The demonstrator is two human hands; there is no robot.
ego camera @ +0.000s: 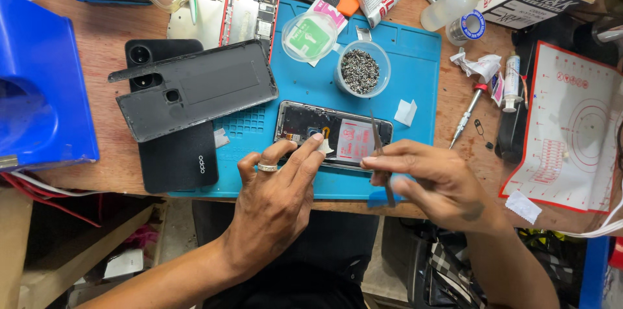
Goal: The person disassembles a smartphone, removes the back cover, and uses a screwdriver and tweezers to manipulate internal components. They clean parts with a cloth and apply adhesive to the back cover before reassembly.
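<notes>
At your far left sits a blue plastic box [39,82], and next to it a black phone [175,153] lies face down with a grey back cover [195,88] resting slantwise across its upper half. Behind those, a red-framed phone [250,7] lies opened with its insides showing.

On the blue work mat [402,56] in front of you lies the opened phone [334,134] you are working on, back off and internals exposed, just below a small round tub of screws [361,70]. Your left hand [276,186], ring on one finger, is spread with fingertips pressed on the phone's near edge, one finger pinning a small white sticker or tab [324,147] on it; it steadies the phone instead of closing around anything. Your right hand [435,182] pinches a pair of tweezers [379,153] between thumb and fingers, tips pointing up over the phone's middle.

Judging by this, disassembly is well along: the cover is off and screws are collected, but the inner parts appear to be in place, so the fine work inside remains.

To the right lie a screwdriver [468,114], crumpled paper [477,62] and a white-and-red mat [571,127].
</notes>
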